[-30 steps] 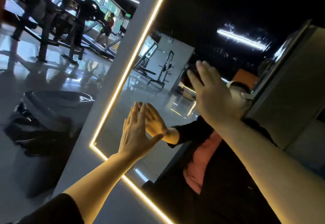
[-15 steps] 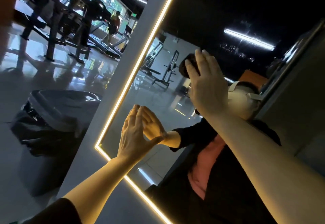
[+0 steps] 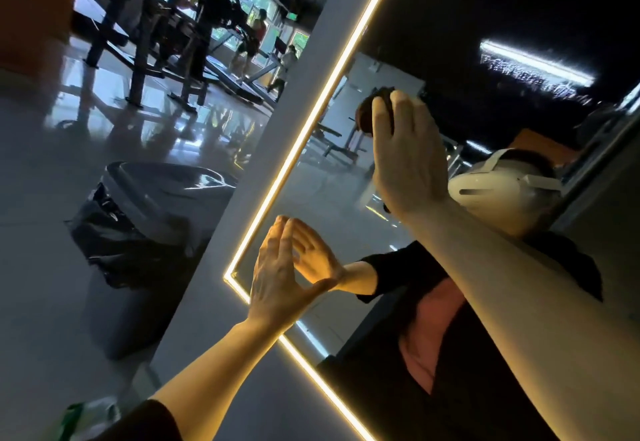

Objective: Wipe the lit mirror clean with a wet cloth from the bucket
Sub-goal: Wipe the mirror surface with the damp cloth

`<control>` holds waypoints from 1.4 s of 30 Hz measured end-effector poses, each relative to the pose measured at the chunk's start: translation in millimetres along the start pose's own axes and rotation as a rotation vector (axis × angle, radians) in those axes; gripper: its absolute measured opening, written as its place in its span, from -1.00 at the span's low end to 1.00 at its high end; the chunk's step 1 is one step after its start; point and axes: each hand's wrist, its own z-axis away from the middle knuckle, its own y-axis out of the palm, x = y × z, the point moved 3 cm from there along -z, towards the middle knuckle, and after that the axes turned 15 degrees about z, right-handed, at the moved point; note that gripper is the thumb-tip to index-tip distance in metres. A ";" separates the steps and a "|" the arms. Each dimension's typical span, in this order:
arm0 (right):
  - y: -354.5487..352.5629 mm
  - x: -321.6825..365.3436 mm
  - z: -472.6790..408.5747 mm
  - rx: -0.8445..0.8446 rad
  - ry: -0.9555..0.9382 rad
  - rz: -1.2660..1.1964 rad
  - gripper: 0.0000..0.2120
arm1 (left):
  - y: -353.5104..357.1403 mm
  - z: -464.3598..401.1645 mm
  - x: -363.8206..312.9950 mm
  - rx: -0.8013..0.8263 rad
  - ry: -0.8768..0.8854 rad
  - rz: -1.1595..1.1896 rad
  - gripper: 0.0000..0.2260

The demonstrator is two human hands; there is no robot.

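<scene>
From the head camera, the lit mirror [image 3: 433,42] fills the right half of the frame, tilted so its glowing strip [image 3: 332,73] runs down from the top centre to a bright corner at the lower left, then turns and runs toward the bottom edge. Outside the strip lies a broad grey frame [image 3: 311,49], and beyond that the glossy floor [image 3: 41,170].

The left hand [image 3: 277,278] rests flat against the glass just inside that lit corner, fingers [image 3: 278,229] straight and together, thumb spread to the side; it holds nothing, and its reflection meets it fingertip to fingertip. The right hand [image 3: 407,156] is higher up and further in from the strip, palm toward the glass, pressing a dark cloth [image 3: 370,111] to the mirror. Its fingers lie fairly straight over the cloth, which shows only as a dark lump past the fingertips; how the thumb lies cannot be seen. Between the two hands is a bare stretch of glass, and more open glass spreads above and to the right of the right hand, where a ceiling light [image 3: 536,63] is reflected.

Left of the frame, close beside its edge, stands a grey bin [image 3: 138,232] lined with a black bag. Further back on the floor are gym machines [image 3: 166,25] and treadmills with people [image 3: 256,38] near the windows. The bucket is not identifiable. A dark sleeve [image 3: 145,420] covers the left upper arm at the bottom edge.
</scene>
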 end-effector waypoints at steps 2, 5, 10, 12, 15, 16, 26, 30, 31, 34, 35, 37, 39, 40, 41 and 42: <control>3.6 28.1 15.9 -0.093 -0.145 0.055 -0.55 | 0.8 2.9 6.3 -0.003 -0.015 0.023 0.09; 0.2 84.7 74.0 -0.108 -0.485 0.035 -0.55 | -2.3 8.5 17.0 -0.006 -0.024 0.034 0.09; 3.0 88.5 61.8 -0.052 -0.653 -0.071 -0.54 | -8.6 18.1 38.9 0.012 -0.050 -0.038 0.08; 9.4 69.2 18.7 -0.122 -0.378 -0.045 -0.66 | -6.8 21.3 42.0 0.023 -0.071 -0.050 0.07; 12.4 71.2 3.0 -0.076 -0.172 -0.077 -0.63 | -4.7 29.0 45.3 -0.001 -0.092 -0.017 0.05; 14.3 85.3 15.3 -0.064 -0.194 -0.081 -0.59 | -5.3 32.4 49.6 -0.011 -0.114 -0.008 0.05; 8.8 139.6 73.6 0.093 -0.355 -0.230 -0.56 | -21.0 53.7 88.6 -0.021 -0.314 0.094 0.06; 12.8 178.8 106.4 0.100 -0.313 -0.269 -0.54 | -19.3 53.1 91.3 -0.026 -0.336 0.127 0.00; 12.6 193.0 126.2 0.110 -0.397 -0.327 -0.55 | -19.8 54.4 93.2 -0.038 -0.329 0.123 -0.01; 7.5 216.8 168.0 0.177 -0.679 -0.363 -0.60 | -27.3 63.0 104.3 -0.058 -0.368 0.082 0.02; 7.8 216.8 166.5 0.174 -0.702 -0.351 -0.61 | -31.0 65.1 107.4 -0.050 -0.397 0.065 0.04; 9.6 205.8 148.2 0.175 -0.603 -0.310 -0.60 | -36.9 66.8 108.6 -0.036 -0.425 0.042 0.04; 9.2 187.5 130.3 0.163 -0.446 -0.249 -0.53 | -37.6 65.8 101.3 -0.034 -0.410 0.057 0.01; 8.2 180.4 133.0 0.160 -0.418 -0.230 -0.52 | -35.6 65.1 94.5 -0.026 -0.387 0.076 0.00; 6.5 176.8 144.4 0.151 -0.434 -0.234 -0.52 | -31.9 64.2 87.6 -0.019 -0.358 0.094 -0.01; 4.3 177.3 162.2 0.168 -0.491 -0.259 -0.52 | -28.5 63.9 82.1 -0.020 -0.326 0.099 -0.03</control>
